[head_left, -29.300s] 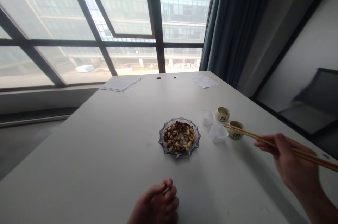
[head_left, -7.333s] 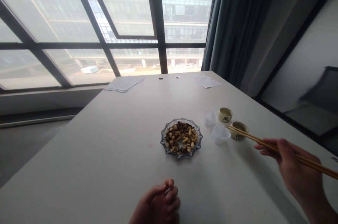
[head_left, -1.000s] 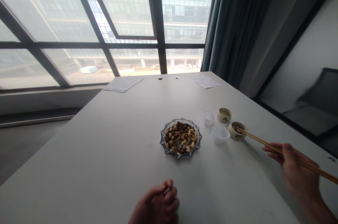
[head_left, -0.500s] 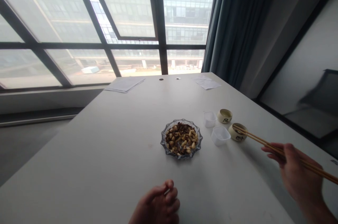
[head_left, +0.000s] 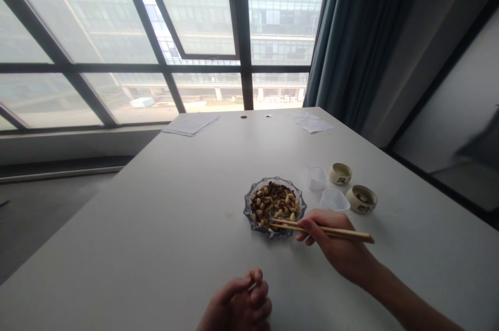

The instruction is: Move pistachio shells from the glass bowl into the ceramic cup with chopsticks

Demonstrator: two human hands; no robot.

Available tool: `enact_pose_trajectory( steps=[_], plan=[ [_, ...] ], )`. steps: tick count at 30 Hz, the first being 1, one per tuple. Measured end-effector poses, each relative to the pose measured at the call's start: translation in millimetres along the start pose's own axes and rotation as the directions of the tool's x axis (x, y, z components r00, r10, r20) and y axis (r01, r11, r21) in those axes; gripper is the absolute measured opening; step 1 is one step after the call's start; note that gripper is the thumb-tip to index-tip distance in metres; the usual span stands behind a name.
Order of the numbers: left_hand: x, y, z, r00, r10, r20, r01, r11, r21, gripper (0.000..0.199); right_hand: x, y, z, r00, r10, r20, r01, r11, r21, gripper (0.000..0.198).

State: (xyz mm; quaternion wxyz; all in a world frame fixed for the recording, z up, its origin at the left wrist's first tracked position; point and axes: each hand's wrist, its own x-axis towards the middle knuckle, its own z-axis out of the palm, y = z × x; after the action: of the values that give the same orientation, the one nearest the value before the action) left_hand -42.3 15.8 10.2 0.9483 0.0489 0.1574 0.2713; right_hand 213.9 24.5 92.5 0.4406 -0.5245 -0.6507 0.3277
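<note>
My right hand [head_left: 331, 240] grips a pair of wooden chopsticks [head_left: 351, 234]. Their tips reach into a scalloped glass bowl [head_left: 248, 221], at the near side of a mix of nuts and dark seeds [head_left: 275, 200]. Whether the tips pinch anything is too small to tell. Below the bowl, my left hand [head_left: 241, 302] rests with its fingers curled in and the thumb against the index finger; nothing shows in it. Beyond my right hand stands a cream cup [head_left: 362, 207] with black characters and some dark pieces inside. A clear plastic tub [head_left: 334, 201] is partly covered by that hand.
Another cream cup [head_left: 340, 177] and a second clear tub [head_left: 317, 179] stand just behind. Papers [head_left: 191, 124] lie at the table's far left, and more sheets [head_left: 313, 123] at the far right. Windows and a dark curtain [head_left: 351, 35] border the far end.
My right hand has swung left with the chopsticks, from the nearer cream cup to the glass bowl. My left hand keeps its curled pose. The view has shifted slightly.
</note>
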Motion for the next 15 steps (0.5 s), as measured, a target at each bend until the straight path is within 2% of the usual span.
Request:
enact_pose_trajectory(
  steps=[5,11,15],
  plan=[
    [1,-2,-2,1.000,0.006,0.019,-0.006,1.000,0.004,0.017,7,-3,-2,1.000,-0.004,0.006,0.004,0.996,-0.087,0.036],
    [0,-4,-4,1.000,0.009,0.027,-0.009,1.000,0.008,0.015,6,-3,-8,0.999,-0.044,-0.024,0.041,0.993,-0.107,0.033],
    [-2,-3,-3,1.000,-0.001,0.015,0.001,1.000,0.020,0.016,5,-6,-9,0.998,-0.060,0.029,0.062,0.994,-0.089,0.033]
  ],
)
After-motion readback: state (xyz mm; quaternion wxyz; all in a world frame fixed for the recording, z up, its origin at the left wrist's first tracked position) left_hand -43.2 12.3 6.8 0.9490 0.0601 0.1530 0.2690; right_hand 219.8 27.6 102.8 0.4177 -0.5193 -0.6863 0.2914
